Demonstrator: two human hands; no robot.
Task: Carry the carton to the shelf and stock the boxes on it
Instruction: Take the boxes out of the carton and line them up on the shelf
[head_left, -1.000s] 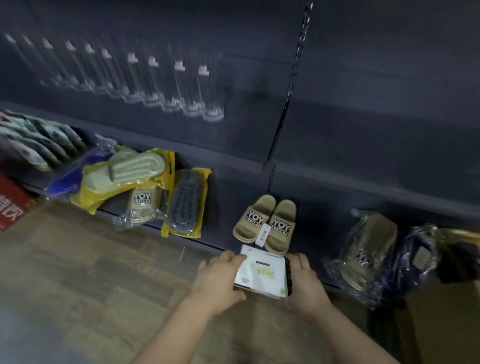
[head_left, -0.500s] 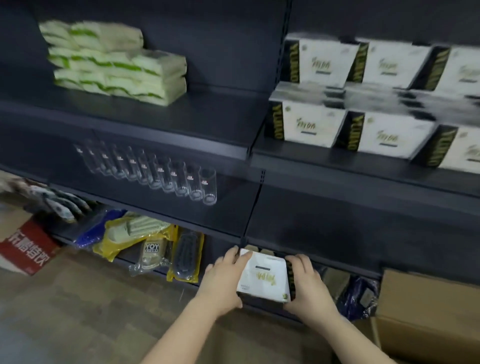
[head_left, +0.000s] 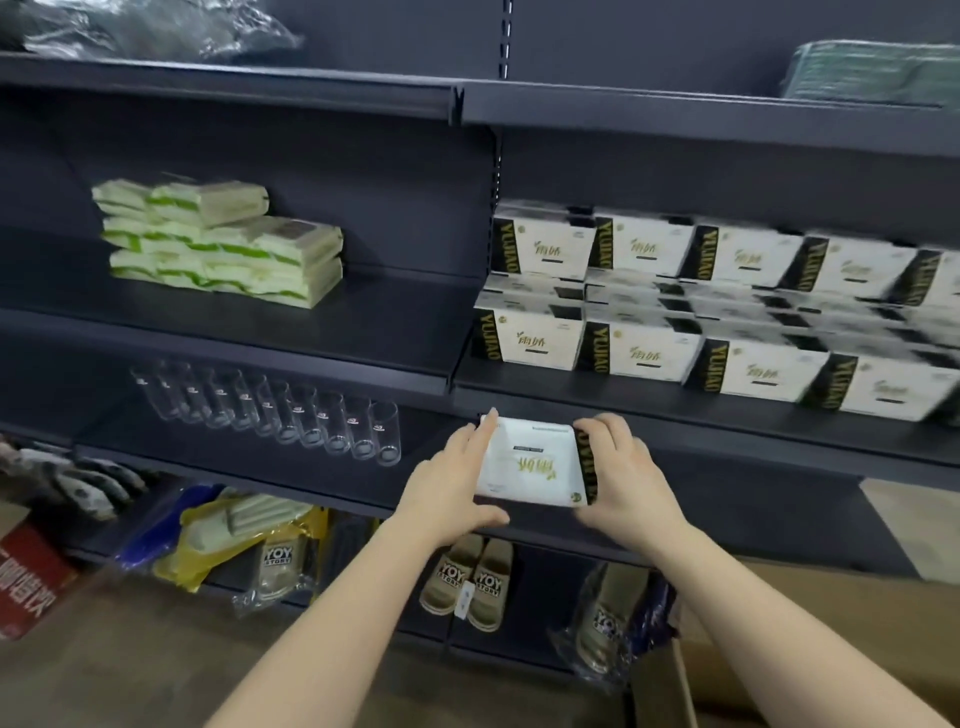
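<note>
Both hands are gripping a single white box (head_left: 527, 462) between them, holding it in the air in front of the dark shelf (head_left: 701, 410). It is hanging just below that shelf's front lip, touching nothing but the hands. The left hand (head_left: 447, 486) is pressing against the box's left side, with its fingers reaching up along the edge and its thumb lying along the near edge. The right hand (head_left: 623, 480) is clasping the right end, with its fingers curling over the black band with gold lettering. The box is lying roughly flat with its broad white face turned up, and its gold print is reading upside down from this view. On the shelf above it, stocked boxes (head_left: 641, 356) of the same white and black design are standing in two tiers, running off to the right. In the left bay, a stack of green and white packs (head_left: 223, 244) is sitting on the shelf at that same height. A row of clear glasses (head_left: 311, 421) is standing one level lower. A pair of tan slippers (head_left: 467, 582) is resting on the bottom shelf beneath the hands, with bagged slippers on either side. A brown carton (head_left: 857, 608) is showing at the lower right, behind the right forearm.
</note>
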